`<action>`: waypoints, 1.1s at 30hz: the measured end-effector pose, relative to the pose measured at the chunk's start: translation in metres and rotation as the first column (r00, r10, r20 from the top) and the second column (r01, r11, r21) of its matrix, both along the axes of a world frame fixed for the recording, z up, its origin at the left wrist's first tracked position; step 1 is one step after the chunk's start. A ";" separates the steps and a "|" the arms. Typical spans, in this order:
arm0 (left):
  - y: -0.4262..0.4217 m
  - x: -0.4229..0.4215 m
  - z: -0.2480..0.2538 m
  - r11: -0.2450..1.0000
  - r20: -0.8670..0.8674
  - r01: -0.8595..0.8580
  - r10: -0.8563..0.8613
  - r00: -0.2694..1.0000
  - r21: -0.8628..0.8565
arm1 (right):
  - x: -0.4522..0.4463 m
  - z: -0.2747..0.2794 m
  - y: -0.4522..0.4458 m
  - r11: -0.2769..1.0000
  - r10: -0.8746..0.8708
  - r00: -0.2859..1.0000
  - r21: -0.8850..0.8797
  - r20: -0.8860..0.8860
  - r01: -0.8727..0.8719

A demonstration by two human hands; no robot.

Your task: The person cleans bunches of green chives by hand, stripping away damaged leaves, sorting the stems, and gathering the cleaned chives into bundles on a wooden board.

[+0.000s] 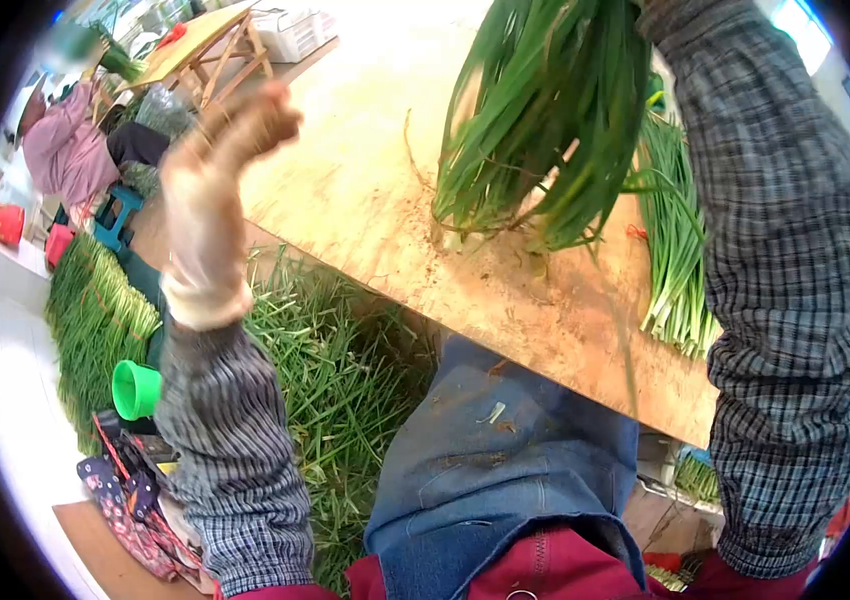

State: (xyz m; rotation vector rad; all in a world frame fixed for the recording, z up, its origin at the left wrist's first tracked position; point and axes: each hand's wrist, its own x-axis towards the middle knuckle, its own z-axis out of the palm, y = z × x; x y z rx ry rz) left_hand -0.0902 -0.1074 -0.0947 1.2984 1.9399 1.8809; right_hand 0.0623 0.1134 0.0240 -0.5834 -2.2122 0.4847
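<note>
A big bunch of long green leafy stalks [555, 120] hangs over the wooden table [375, 220], its lower ends near the tabletop. The right sleeve reaches to the top of this bunch, where my right hand is hidden beyond the frame's upper edge. My left hand [220, 170] is raised off the table's left edge, blurred by motion, apart from the bunch. Whether its fingers are spread is unclear. At the table's right side lies another bundle of green stalks [680, 250], with a red tie beside it. Bits of soil dot the wood.
Loose green leaves [325, 370] are heaped below the table's left edge. Bundled stalks [100, 320] and a green cup [136, 390] stand further left. A seated person [70, 150] is at the upper left, near a smaller wooden table [190, 45] and a white crate [293, 35].
</note>
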 end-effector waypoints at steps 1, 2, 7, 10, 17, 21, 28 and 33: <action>-0.009 0.002 -0.018 0.998 0.074 0.056 -0.056 0.996 0.000 | 0.002 -0.003 0.000 1.000 -0.008 1.000 -0.016 -0.012 0.007; -0.018 0.005 -0.037 0.993 0.153 0.114 -0.113 0.982 0.004 | 0.001 -0.005 0.001 0.999 -0.016 1.000 -0.031 -0.020 0.015; -0.045 0.022 -0.094 0.978 0.390 0.193 -0.149 0.909 -0.076 | 0.001 -0.014 0.003 0.996 -0.059 0.997 -0.069 -0.053 0.056; -0.052 0.019 -0.084 0.990 0.142 0.139 -0.134 0.981 -0.028 | 0.000 -0.020 0.005 0.994 -0.092 0.994 -0.065 -0.064 0.088; -0.118 0.016 -0.032 0.999 0.303 0.045 -0.043 0.952 0.003 | -0.006 -0.046 0.022 0.985 -0.164 0.986 0.058 0.008 0.164; -0.130 -0.003 -0.038 0.983 0.196 -0.055 0.089 0.977 -0.177 | -0.010 -0.081 0.049 0.962 -0.227 0.965 0.187 0.130 0.201; -0.119 0.027 -0.097 0.920 -0.405 -0.390 0.371 0.836 0.039 | 0.007 -0.151 0.148 0.635 -0.732 0.530 0.711 0.428 0.303; -0.104 0.112 -0.138 0.912 -0.104 0.179 -0.232 0.967 -0.370 | 0.004 -0.148 0.086 0.496 -0.865 0.213 0.835 0.453 0.240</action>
